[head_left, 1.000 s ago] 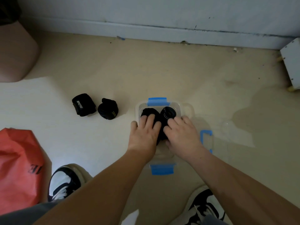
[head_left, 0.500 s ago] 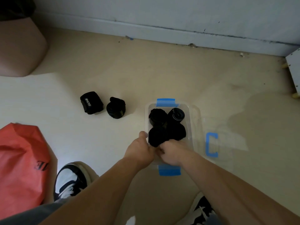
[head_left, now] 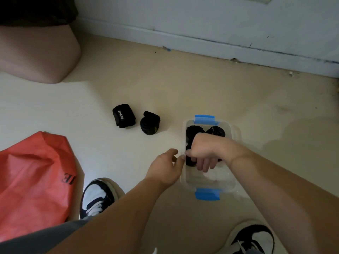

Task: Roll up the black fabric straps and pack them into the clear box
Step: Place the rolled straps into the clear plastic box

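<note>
The clear box (head_left: 209, 182) with blue clips stands on the floor in front of me. Two rolled black straps (head_left: 194, 131) (head_left: 217, 131) lie at its far end. My right hand (head_left: 203, 153) reaches down into the box, thumb and fingers curled round another black roll (head_left: 190, 161) against the left wall; most of that roll is hidden. My left hand (head_left: 165, 167) is outside the box and pinches its left rim. Two more rolled straps (head_left: 123, 116) (head_left: 150, 125) sit on the floor to the left of the box.
A red bag (head_left: 33, 180) lies at the lower left, and a pink rounded object (head_left: 36, 55) fills the upper left. My shoes (head_left: 97, 197) (head_left: 253, 239) are near the bottom edge. A wall with a baseboard (head_left: 220, 44) runs behind the box.
My right hand has moved up over the middle of the box and reaches in from above. My left hand has shifted from the rolls to the box's left rim.
</note>
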A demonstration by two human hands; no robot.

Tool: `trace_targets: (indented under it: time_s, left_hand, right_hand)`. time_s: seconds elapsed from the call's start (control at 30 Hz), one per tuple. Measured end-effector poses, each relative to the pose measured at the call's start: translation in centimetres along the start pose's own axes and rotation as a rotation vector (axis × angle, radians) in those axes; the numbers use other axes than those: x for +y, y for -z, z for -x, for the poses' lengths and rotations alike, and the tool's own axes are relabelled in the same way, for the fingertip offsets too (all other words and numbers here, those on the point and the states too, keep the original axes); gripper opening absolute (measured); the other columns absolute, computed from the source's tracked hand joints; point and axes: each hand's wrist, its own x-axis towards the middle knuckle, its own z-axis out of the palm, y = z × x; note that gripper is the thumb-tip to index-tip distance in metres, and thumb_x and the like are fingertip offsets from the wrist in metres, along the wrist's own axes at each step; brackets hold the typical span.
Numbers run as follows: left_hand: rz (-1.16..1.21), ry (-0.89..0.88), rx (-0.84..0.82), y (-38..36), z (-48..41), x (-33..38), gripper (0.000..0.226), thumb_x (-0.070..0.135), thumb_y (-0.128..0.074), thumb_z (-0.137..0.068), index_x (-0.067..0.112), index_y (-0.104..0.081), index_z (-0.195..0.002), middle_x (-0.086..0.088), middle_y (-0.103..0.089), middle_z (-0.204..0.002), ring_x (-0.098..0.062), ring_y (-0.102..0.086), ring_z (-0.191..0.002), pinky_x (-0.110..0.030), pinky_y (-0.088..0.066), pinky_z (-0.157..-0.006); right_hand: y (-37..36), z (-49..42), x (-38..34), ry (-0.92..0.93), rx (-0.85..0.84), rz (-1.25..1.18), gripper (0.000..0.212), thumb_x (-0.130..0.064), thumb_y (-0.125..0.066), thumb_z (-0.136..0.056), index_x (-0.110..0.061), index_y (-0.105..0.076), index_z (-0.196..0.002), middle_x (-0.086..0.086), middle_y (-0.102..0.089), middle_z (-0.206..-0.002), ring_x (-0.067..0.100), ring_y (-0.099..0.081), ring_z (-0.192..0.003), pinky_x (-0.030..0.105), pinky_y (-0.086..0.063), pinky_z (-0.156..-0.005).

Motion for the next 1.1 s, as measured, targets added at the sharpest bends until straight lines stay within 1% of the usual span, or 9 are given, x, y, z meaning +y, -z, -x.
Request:
trace_targets:
  time_s: [0.17, 0.3, 0.37, 0.47, 0.63, 0.73, 0.9, 1.0, 1.1]
  left_hand:
    - [0.001, 0.049, 0.229, 5.6, -1.7, -1.3, 0.044, 0.026, -0.053, -0.106, 0.020, -0.053, -0.150, -0.003, -0.061, -0.141, -0.024, -0.064, -0.118, -0.034, -0.051, -0.100]
    - [-0.215, 0.169, 0.231, 11.3, -4.9, -3.0, 0.049, 0.018, -0.054, -0.100, 0.020, -0.052, -0.149, -0.005, -0.045, -0.152, -0.030, -0.056, -0.129, -0.041, -0.050, -0.102]
    - [-0.363, 0.221, 0.213, 14.1, -7.0, -3.3, 0.050, 0.015, -0.055, -0.097, 0.016, -0.049, -0.147, -0.009, -0.041, -0.151, -0.032, -0.048, -0.133, -0.044, -0.049, -0.105]
    - [-0.521, 0.194, 0.191, 17.0, -9.9, -3.7, 0.049, 0.016, -0.058, -0.098, 0.015, -0.046, -0.146, -0.009, -0.040, -0.146, -0.032, -0.043, -0.134, -0.045, -0.050, -0.103]
    - [-0.532, 0.094, 0.115, 18.2, -14.1, -5.2, 0.050, 0.024, -0.052, -0.106, 0.013, -0.039, -0.152, -0.009, -0.033, -0.159, -0.033, -0.034, -0.147, -0.050, -0.045, -0.112]
    - [-0.479, 0.070, 0.062, 17.5, -15.1, -6.3, 0.054, 0.030, -0.052, -0.108, 0.010, -0.035, -0.155, -0.012, -0.040, -0.153, -0.037, -0.040, -0.143, -0.045, -0.041, -0.111]
    - [-0.381, 0.158, 0.120, 16.6, -14.4, -7.3, 0.064, 0.036, -0.070, -0.099, 0.018, -0.041, -0.153, -0.010, -0.045, -0.144, -0.034, -0.051, -0.132, -0.042, -0.051, -0.095]
    - [-0.236, 0.299, 0.125, 15.9, -13.6, -7.7, 0.060, 0.041, -0.077, -0.092, 0.023, -0.053, -0.144, -0.009, -0.040, -0.142, -0.033, -0.048, -0.130, -0.044, -0.054, -0.100]
    - [-0.031, 0.343, 0.058, 15.1, -12.5, -8.1, 0.054, 0.031, -0.086, -0.083, 0.025, -0.057, -0.129, -0.008, -0.052, -0.130, -0.034, -0.063, -0.112, -0.049, -0.063, -0.089]
  right_hand:
    - [1.0, -0.5, -7.0, 0.317, 0.298, -0.407, 0.027, -0.026, -0.049, -0.109, -0.009, -0.070, -0.117, 0.014, -0.077, -0.093, 0.031, -0.077, -0.086, 0.042, -0.064, -0.078]
    - [-1.9, -4.2, -10.3, 0.436, 0.490, -0.256, 0.037, -0.025, -0.058, -0.103, -0.018, -0.060, -0.140, 0.004, -0.058, -0.131, 0.027, -0.061, -0.121, 0.036, -0.050, -0.098]
    - [-3.0, -6.0, -10.8, 0.417, 0.508, -0.156, 0.050, -0.026, -0.062, -0.101, -0.019, -0.052, -0.149, 0.008, -0.048, -0.145, 0.031, -0.052, -0.132, 0.041, -0.048, -0.106]
    - [-2.9, -8.5, -11.1, 0.373, 0.498, -0.044, 0.062, -0.029, -0.070, -0.095, -0.023, -0.046, -0.152, 0.009, -0.044, -0.143, 0.034, -0.046, -0.134, 0.043, -0.047, -0.104]
    - [-1.5, -12.1, -11.4, 0.361, 0.423, 0.044, 0.078, -0.048, -0.076, -0.084, -0.029, -0.044, -0.152, 0.013, -0.039, -0.153, 0.043, -0.040, -0.144, 0.049, -0.042, -0.116]
    - [-2.3, -13.1, -11.8, 0.336, 0.328, 0.098, 0.093, -0.051, -0.078, -0.087, -0.035, -0.029, -0.165, 0.010, -0.019, -0.172, 0.039, -0.024, -0.158, 0.046, -0.030, -0.127]
    - [-3.2, -13.5, -11.1, 0.339, 0.417, 0.015, 0.065, -0.037, -0.083, -0.085, -0.027, -0.052, -0.142, 0.005, -0.043, -0.141, 0.035, -0.061, -0.119, 0.038, -0.050, -0.097]
    - [-3.6, -12.8, -10.3, 0.344, 0.357, -0.019, 0.052, -0.028, -0.083, -0.084, -0.025, -0.054, -0.128, 0.004, -0.049, -0.130, 0.031, -0.065, -0.105, 0.041, -0.056, -0.093]
    - [-4.3, -11.5, -9.5, 0.360, 0.373, 0.004, 0.039, -0.034, -0.080, -0.083, -0.027, -0.054, -0.112, -0.002, -0.060, -0.114, 0.026, -0.065, -0.102, 0.043, -0.057, -0.088]
